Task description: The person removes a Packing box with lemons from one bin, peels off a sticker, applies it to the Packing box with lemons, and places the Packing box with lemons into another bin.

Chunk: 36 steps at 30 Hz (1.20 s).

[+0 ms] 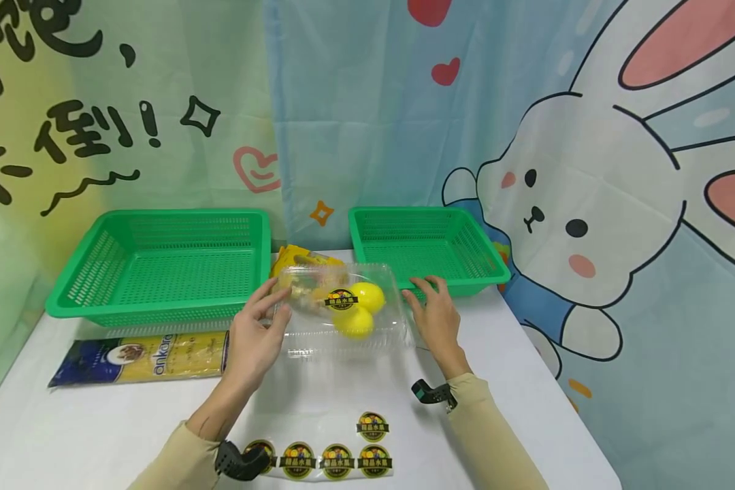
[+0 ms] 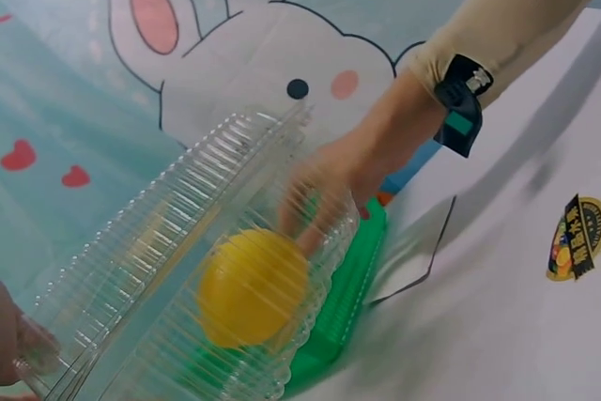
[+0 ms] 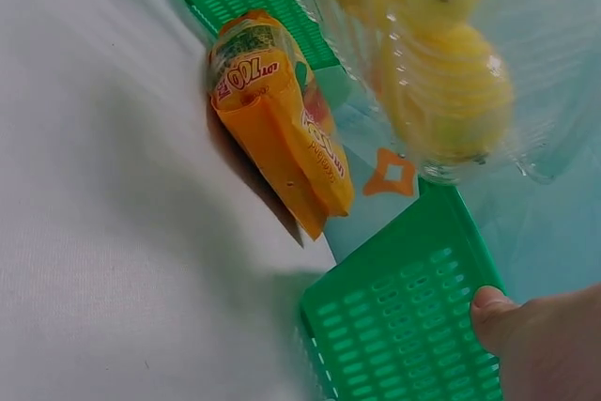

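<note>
My left hand [image 1: 256,335] pinches the left edge of a clear plastic clamshell box [image 1: 309,327], which is held up above the table. Inside lie yellow lemons [image 1: 367,297], and a round black-and-gold label [image 1: 341,299] is stuck on the lid. My right hand [image 1: 436,323] is at the box's right side with its fingers spread and relaxed, the fingertips close to the front rim of the smaller green basket [image 1: 416,221]. In the left wrist view the right hand [image 2: 329,185] shows partly through the clear plastic. Only its thumb side shows in the right wrist view.
A larger green basket [image 1: 190,313] stands back left, with an Ankara pasta bag [image 1: 177,357] before it. An orange packet [image 3: 282,129] lies behind the box between the baskets. Several round labels [image 1: 337,463] on a clear sheet lie at the table's [image 1: 508,381] front.
</note>
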Tool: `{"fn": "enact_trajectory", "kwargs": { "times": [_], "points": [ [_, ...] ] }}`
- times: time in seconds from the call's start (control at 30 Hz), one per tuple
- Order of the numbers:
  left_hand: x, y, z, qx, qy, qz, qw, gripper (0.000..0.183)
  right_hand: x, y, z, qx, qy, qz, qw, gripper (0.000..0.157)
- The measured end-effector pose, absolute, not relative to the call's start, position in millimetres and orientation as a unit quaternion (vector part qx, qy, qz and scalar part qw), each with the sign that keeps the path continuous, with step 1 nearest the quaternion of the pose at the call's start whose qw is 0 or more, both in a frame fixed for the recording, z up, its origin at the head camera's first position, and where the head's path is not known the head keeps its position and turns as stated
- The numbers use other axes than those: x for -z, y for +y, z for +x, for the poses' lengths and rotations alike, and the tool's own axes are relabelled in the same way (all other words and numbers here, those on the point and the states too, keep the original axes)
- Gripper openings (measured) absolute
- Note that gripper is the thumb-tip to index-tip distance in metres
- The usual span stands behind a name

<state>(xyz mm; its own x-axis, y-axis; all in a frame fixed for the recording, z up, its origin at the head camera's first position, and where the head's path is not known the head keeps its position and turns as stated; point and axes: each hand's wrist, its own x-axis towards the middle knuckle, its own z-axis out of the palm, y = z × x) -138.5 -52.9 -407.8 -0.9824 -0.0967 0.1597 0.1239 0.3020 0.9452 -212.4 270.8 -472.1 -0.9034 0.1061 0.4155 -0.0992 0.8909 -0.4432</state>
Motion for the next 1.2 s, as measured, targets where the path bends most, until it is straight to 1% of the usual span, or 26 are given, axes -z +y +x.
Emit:
{"fn": "enact_trajectory", "kwargs": {
  "times": [0.3,0.5,0.63,0.83,0.97,1.03,1.13,1.2],
  "points": [
    [396,-42,-152,0.607,-0.788,-0.007,0.103,0.034,470,270,-212,-0.221,-0.95,-0.007,0.221,0.036],
    [386,-33,-161,0.617,-0.78,-0.013,0.103,0.034,470,271,-210,-0.231,-0.949,-0.005,0.215,0.041],
    [379,-27,-167,0.62,-0.777,-0.016,0.104,0.035,470,270,-209,-0.234,-0.947,0.0,0.218,0.038],
    [372,-18,-177,0.618,-0.779,-0.012,0.105,0.034,473,268,-210,-0.248,-0.937,0.002,0.246,0.03],
    [370,-13,-182,0.62,-0.778,-0.011,0.1,0.034,476,268,-211,-0.246,-0.93,0.011,0.275,0.028],
    [369,-10,-185,0.62,-0.778,-0.012,0.099,0.035,477,268,-211,-0.239,-0.93,0.011,0.28,0.029],
    [367,-5,-190,0.621,-0.778,-0.014,0.098,0.036,476,268,-211,-0.222,-0.937,0.004,0.269,0.032],
    [366,-1,-195,0.626,-0.774,-0.012,0.098,0.037,475,268,-211,-0.214,-0.944,-0.009,0.252,0.034]
  ]
}}
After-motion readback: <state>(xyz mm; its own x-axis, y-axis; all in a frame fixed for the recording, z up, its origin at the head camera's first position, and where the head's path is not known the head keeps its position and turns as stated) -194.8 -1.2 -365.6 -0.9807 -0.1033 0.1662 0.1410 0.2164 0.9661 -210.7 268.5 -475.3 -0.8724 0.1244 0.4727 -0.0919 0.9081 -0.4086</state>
